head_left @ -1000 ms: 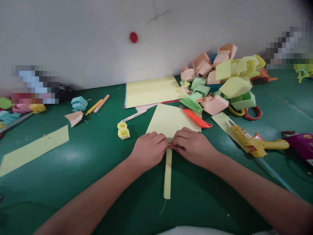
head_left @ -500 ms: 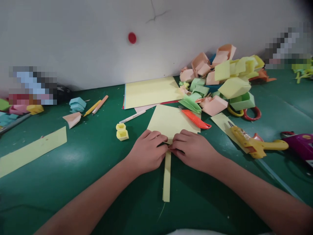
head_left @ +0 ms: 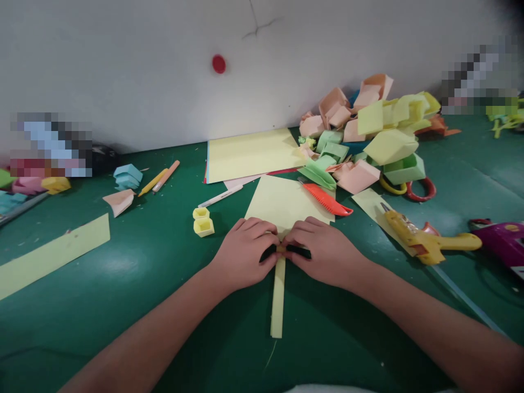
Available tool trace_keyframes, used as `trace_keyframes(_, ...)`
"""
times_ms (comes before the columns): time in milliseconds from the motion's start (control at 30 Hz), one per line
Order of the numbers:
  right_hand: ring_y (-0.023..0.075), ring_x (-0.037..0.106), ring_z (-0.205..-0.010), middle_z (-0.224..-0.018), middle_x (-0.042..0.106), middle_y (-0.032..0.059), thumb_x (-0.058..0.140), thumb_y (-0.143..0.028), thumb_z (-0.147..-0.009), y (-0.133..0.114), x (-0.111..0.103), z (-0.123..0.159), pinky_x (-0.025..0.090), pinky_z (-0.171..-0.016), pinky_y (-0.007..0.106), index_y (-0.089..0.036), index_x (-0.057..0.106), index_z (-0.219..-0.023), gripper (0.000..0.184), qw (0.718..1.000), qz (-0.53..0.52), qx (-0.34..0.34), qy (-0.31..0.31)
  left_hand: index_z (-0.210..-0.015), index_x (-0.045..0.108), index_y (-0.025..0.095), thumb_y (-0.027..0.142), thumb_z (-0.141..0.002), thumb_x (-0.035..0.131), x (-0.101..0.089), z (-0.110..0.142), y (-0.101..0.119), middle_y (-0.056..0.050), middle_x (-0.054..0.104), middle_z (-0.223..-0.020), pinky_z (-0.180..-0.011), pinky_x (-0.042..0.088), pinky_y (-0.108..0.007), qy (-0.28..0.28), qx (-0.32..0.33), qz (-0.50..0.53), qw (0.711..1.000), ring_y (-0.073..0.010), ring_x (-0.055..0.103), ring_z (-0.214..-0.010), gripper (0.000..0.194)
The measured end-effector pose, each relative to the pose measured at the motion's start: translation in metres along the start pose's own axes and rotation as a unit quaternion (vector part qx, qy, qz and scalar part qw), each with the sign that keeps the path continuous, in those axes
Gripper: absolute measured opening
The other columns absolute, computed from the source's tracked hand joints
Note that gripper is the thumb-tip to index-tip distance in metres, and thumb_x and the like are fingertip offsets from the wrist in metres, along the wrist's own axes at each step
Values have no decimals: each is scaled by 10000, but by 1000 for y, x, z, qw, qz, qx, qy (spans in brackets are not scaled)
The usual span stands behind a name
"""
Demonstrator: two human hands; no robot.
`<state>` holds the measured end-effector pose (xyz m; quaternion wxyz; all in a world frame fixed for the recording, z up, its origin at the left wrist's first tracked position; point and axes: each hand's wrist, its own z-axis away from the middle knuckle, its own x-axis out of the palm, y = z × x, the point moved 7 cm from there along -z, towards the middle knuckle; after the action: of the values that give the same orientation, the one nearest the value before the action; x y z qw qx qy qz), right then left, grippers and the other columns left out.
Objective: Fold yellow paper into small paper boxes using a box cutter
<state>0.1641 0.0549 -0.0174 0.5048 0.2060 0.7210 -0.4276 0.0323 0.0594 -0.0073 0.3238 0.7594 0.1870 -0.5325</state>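
A narrow yellow paper strip point(head_left: 278, 305) lies lengthwise in front of me, its far end pinched between my two hands. My left hand point(head_left: 248, 254) grips that end from the left, thumb and fingers closed. From the right, my right hand point(head_left: 321, 251) pinches the same spot, fingertips nearly meeting the left ones. The fold between the fingertips is mostly hidden. Beyond the hands lies a pale yellow paper sheet point(head_left: 276, 202), with a red utility knife point(head_left: 327, 199) resting on its right side. A small yellow folded paper piece point(head_left: 203, 222) sits left of my left hand.
A yellow glue gun point(head_left: 426, 234) lies at right beside scissors point(head_left: 421, 190). Folded paper boxes point(head_left: 354, 174) are heaped at back right, near a stack of paper sheets point(head_left: 251, 155). A white pen point(head_left: 221, 195), blue folded paper point(head_left: 127, 177) and a wide strip point(head_left: 57, 255) lie leftward.
My fingers have shifted at the strip's far end, the thumbs now lower and apart from the curled fingers, with dark gaps showing. The view has moved slightly; the strip stays in place.
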Motion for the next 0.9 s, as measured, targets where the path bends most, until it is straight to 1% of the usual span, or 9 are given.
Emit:
trace_keyframes(300,236,581,-888,-942,694,57,652,-192,-898,1,1,-1,472,-762,367,-208,674,-973,80,999,-28,21,10,-1008,650,202,233,-906,617,5,-2,-3,-61,638,-1162,-992,455,-446,-28,-55,55,997,-257,556,-1148,111)
trace_keyframes(467,229,581,-868,-935,691,58,673,-212,-897,2,-1,-1,472,-748,369,-203,668,-960,64,998,-45,34,21,-978,620,205,232,-909,615,5,-2,-6,-63,621,-1172,-953,427,-448,-31,-84,81,993,-264,537,-1151,74)
trace_keyframes(567,222,579,-844,-905,688,50,687,-199,-888,2,-1,-1,468,-732,365,-200,663,-925,44,998,-52,28,30,-940,608,208,192,-894,626,3,-1,-4,-39,645,-1121,-914,406,-426,-25,-89,97,991,-247,557,-1106,51)
trace_keyframes(633,208,588,-826,-871,681,36,693,-170,-877,3,-1,0,472,-711,345,-204,657,-883,50,996,-78,22,42,-901,603,210,135,-886,614,1,-2,0,-9,675,-1031,-884,394,-401,-16,-84,111,990,-215,592,-1025,77)
trace_keyframes(700,178,599,-782,-838,663,21,683,-149,-879,4,-6,1,477,-662,306,-207,644,-849,75,989,-120,12,80,-897,606,212,95,-894,591,-6,-3,6,15,695,-946,-854,395,-376,7,-81,123,989,-182,622,-935,118)
trace_keyframes(733,161,603,-755,-828,655,17,676,-147,-887,2,-11,2,477,-638,288,-207,640,-847,80,984,-136,0,111,-919,613,214,97,-906,587,-12,-3,8,19,702,-928,-833,401,-363,30,-81,123,989,-170,633,-907,120)
trace_keyframes(800,145,613,-730,-826,652,19,663,-148,-905,-5,-28,8,489,-626,272,-207,642,-876,69,970,-136,-48,193,-962,629,219,128,-933,596,-30,-3,17,19,714,-909,-786,416,-342,103,-60,106,987,-158,649,-873,101)
trace_keyframes(833,147,623,-737,-829,657,25,661,-144,-910,-12,-38,12,501,-644,277,-208,648,-900,66,961,-119,-78,238,-965,637,221,138,-939,607,-42,-2,24,19,719,-898,-762,422,-333,146,-34,88,985,-153,654,-860,92)
trace_keyframes(900,165,645,-771,-843,668,38,654,-115,-905,-28,-60,23,525,-681,299,-214,655,-954,111,936,-78,-131,318,-942,653,225,109,-934,616,-67,5,45,18,733,-877,-762,444,-329,223,51,43,972,-146,658,-832,122)
